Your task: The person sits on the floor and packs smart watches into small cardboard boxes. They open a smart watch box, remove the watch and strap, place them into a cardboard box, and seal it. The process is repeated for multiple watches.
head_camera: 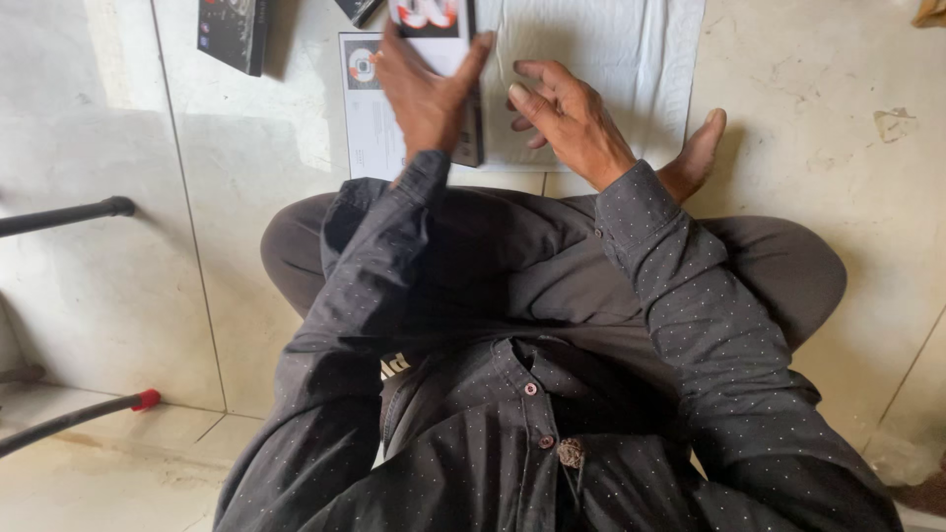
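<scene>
Sitting cross-legged on a pale tiled floor (808, 89), a person in a dark dotted shirt is seen from above with both hands raised over the lap. The left hand (424, 94) is closed around a flat box (434, 25), white with a red and black print; the thumb is pressed to its right edge and the fingers are wrapped behind it, so the box is held upright and tilted away, its top cut off by the picture's edge. The right hand (570, 118) is held open just beside the box, fingers loosely curled toward its lower right edge, and nothing is gripped by it; whether its fingertips touch the box cannot be told. Just beyond and below the left hand a white sheet of paper (372, 133) with a round printed mark is laid on the floor, and beyond the right hand a white cloth (611, 59) is spread. A dark box (234, 32) is seen well to the left of the left hand, and a bare foot (695, 158) lies just right of the right wrist. As a judgement, the box is best kept steady by the left hand's grip on its edges while the free hand is brought squarely to the lower end, with the work held low over the cloth.
</scene>
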